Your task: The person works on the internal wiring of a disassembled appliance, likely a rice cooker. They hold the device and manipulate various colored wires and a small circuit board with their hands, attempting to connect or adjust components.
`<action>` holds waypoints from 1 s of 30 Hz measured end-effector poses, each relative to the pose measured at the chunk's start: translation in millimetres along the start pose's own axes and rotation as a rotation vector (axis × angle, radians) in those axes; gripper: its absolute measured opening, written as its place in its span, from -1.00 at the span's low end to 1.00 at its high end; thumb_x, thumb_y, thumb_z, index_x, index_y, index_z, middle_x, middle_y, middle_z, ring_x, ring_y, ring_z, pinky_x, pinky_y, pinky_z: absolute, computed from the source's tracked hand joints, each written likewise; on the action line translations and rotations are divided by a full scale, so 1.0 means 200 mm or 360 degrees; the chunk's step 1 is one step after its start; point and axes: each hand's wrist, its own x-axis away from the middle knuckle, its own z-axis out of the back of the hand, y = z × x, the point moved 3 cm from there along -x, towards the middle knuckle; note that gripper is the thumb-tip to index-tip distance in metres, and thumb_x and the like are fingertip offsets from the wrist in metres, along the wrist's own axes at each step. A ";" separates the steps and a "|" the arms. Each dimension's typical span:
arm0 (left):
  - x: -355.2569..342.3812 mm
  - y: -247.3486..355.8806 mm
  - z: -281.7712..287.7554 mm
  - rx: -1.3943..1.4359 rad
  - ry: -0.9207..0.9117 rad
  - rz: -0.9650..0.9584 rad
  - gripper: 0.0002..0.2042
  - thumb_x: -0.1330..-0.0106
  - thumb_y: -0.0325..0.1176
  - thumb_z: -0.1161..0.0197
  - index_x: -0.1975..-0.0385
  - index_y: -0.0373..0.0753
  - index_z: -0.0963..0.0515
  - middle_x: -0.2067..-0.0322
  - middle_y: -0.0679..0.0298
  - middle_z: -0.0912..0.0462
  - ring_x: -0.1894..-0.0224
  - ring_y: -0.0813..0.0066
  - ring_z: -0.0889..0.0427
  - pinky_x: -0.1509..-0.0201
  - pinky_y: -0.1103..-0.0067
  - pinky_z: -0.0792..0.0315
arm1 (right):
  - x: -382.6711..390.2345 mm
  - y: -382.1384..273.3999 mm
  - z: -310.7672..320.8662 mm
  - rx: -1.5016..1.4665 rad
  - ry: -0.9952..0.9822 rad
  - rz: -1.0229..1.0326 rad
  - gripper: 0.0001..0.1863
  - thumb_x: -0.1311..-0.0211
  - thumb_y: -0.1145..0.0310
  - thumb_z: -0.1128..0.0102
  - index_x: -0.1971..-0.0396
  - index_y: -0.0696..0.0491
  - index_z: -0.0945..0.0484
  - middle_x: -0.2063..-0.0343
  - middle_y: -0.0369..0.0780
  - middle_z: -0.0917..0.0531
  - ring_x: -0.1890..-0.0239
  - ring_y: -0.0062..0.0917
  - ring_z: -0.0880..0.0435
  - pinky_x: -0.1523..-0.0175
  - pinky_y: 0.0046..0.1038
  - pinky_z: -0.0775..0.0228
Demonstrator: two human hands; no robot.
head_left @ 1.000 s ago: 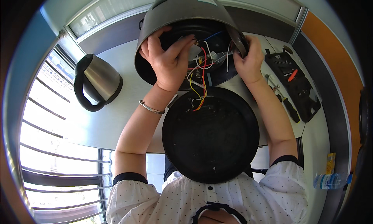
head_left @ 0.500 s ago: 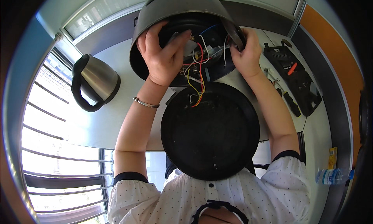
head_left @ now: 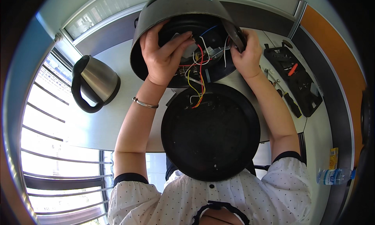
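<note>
A dark grey rounded appliance housing point(head_left: 181, 8) lies tipped on the table, its open side facing me. My left hand point(head_left: 162, 59) reaches into it, thumb and forefinger pinched at a small piece near the end of a red wire; what the fingertips hold is too small to make out. Round the right rim, my right hand point(head_left: 247, 55) is closed, steadying the housing. Red, white and yellow wires point(head_left: 201, 74) run out from the inside to a round black base cover point(head_left: 211, 135), which rests near my lap against the table edge.
A steel kettle point(head_left: 99, 78) with a black handle stands on the left. To the right lie an open black tool case point(head_left: 293, 74) and a screwdriver point(head_left: 291, 102) with other hand tools. A water bottle point(head_left: 334, 177) and a yellow box point(head_left: 333, 158) are at the far right.
My left thumb and forefinger have shifted slightly at the pinch inside the housing. The right hand, the housing and the round cover stay nearly where they were.
</note>
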 end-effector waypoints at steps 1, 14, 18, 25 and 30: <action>0.00 0.00 0.00 0.0006 -0.0004 0.0013 -0.73 0.21 -0.36 -0.49 0.40 -0.02 -0.73 0.09 0.20 -0.55 0.06 0.27 -0.51 0.00 0.46 -0.38 | 0.00 0.00 0.00 0.0001 -0.0001 0.0002 -0.57 0.27 0.58 -0.23 0.26 0.17 -0.38 0.38 -0.10 -0.49 0.38 -0.16 -0.54 0.33 -0.31 -0.43; -0.03 -0.01 -0.01 0.0089 -0.0116 0.0392 -0.52 0.15 -0.35 -0.51 0.11 -0.15 -0.62 0.18 0.10 -0.58 0.13 0.19 -0.55 0.02 0.45 -0.41 | 0.00 0.00 0.00 -0.0036 -0.0008 -0.0031 -0.57 0.28 0.59 -0.23 0.26 0.17 -0.39 0.38 -0.10 -0.50 0.36 -0.17 -0.54 0.31 -0.33 -0.43; -0.05 -0.02 -0.01 0.0088 -0.0220 0.0357 -0.51 0.13 -0.36 -0.50 0.09 -0.21 -0.60 0.16 0.06 -0.58 0.12 0.18 -0.56 -0.01 0.46 -0.41 | 0.00 0.00 0.00 -0.0039 0.0001 -0.0024 -0.56 0.29 0.59 -0.24 0.26 0.17 -0.39 0.38 -0.10 -0.50 0.36 -0.17 -0.54 0.31 -0.32 -0.43; -0.05 -0.05 -0.03 0.0181 -0.0114 0.0340 -0.55 0.21 -0.32 -0.51 0.21 -0.21 -0.63 0.32 0.08 -0.60 0.25 0.10 -0.57 0.14 0.38 -0.44 | 0.00 -0.01 0.01 -0.0032 0.0010 -0.0010 -0.56 0.30 0.59 -0.25 0.26 0.16 -0.39 0.37 -0.10 -0.50 0.36 -0.17 -0.54 0.29 -0.32 -0.44; -0.07 -0.03 -0.02 0.0186 -0.0134 0.0379 -0.55 0.21 -0.34 -0.51 0.21 -0.21 -0.63 0.35 0.09 -0.61 0.27 0.13 -0.58 0.16 0.41 -0.45 | 0.00 0.00 0.00 -0.0032 0.0001 -0.0026 -0.54 0.31 0.58 -0.25 0.25 0.16 -0.40 0.36 -0.10 -0.51 0.35 -0.18 -0.55 0.28 -0.33 -0.44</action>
